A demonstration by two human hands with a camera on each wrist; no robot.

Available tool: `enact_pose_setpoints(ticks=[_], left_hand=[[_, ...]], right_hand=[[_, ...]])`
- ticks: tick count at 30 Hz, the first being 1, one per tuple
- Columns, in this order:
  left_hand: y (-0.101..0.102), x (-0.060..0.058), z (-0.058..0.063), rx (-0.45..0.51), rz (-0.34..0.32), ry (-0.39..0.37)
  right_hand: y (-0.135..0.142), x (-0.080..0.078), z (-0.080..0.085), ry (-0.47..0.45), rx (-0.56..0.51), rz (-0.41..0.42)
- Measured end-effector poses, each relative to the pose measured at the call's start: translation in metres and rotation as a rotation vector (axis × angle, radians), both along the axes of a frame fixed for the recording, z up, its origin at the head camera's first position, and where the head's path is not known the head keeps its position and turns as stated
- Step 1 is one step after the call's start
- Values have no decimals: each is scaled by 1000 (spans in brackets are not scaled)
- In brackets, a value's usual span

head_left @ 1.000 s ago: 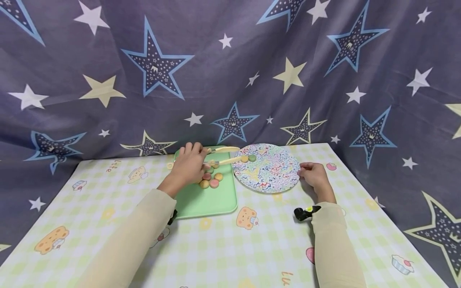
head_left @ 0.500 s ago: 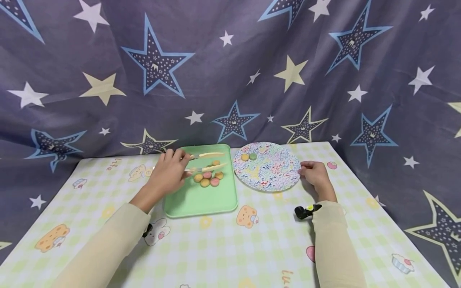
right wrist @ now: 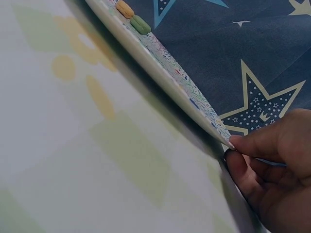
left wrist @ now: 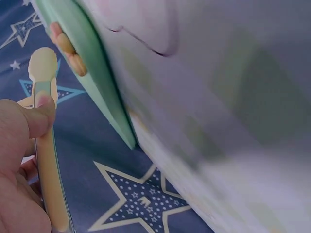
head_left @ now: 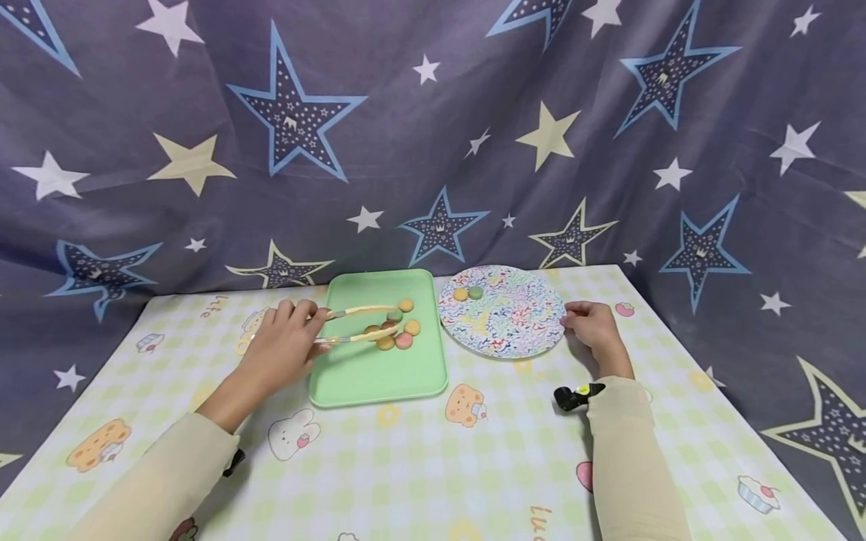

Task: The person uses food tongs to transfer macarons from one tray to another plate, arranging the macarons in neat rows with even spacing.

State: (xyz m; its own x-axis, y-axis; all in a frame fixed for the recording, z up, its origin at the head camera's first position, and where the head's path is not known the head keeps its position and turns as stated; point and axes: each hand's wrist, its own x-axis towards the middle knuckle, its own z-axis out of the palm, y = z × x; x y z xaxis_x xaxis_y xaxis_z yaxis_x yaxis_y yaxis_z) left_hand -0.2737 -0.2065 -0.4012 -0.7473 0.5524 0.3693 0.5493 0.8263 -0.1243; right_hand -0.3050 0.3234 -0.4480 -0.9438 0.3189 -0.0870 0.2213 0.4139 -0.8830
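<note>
My left hand (head_left: 284, 342) grips a pair of cream-coloured tongs (head_left: 348, 338) by the near end. Their two arms stand apart and reach right over the green tray (head_left: 379, 379). In the left wrist view, my thumb presses along the side of the tongs (left wrist: 53, 179). The tong tips overlap a cluster of small macarons, with a green macaron (head_left: 395, 315) between them and a pink macaron (head_left: 404, 341) just in front. My right hand (head_left: 594, 329) pinches the right rim of a round speckled plate (head_left: 504, 327) between thumb and fingers. On the plate lie a yellow macaron (head_left: 460, 294) and a green macaron (head_left: 476, 292).
The tray and plate stand side by side near the back of the table, on a checked tablecloth (head_left: 406, 473) with cartoon prints. Right behind the table hangs a dark star-patterned curtain (head_left: 392, 113). A black wrist strap mount (head_left: 575, 397) shows at my right sleeve.
My left hand has drawn the tongs left from the plate's edge, back over the tray, and their tips now lower among the macarons. My right hand stays at the plate's rim.
</note>
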Motion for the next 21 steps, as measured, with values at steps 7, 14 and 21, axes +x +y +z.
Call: enact_pose_setpoints(ticks=[7, 14, 21], left_hand=[[-25, 13, -1, 32, 27, -19], [-40, 15, -3, 69, 59, -92], [-46, 12, -5, 81, 64, -146]], right_hand=[[-4, 0, 3, 12, -9, 14], [-3, 2, 5, -2, 2, 1], [-2, 2, 2, -5, 4, -14]])
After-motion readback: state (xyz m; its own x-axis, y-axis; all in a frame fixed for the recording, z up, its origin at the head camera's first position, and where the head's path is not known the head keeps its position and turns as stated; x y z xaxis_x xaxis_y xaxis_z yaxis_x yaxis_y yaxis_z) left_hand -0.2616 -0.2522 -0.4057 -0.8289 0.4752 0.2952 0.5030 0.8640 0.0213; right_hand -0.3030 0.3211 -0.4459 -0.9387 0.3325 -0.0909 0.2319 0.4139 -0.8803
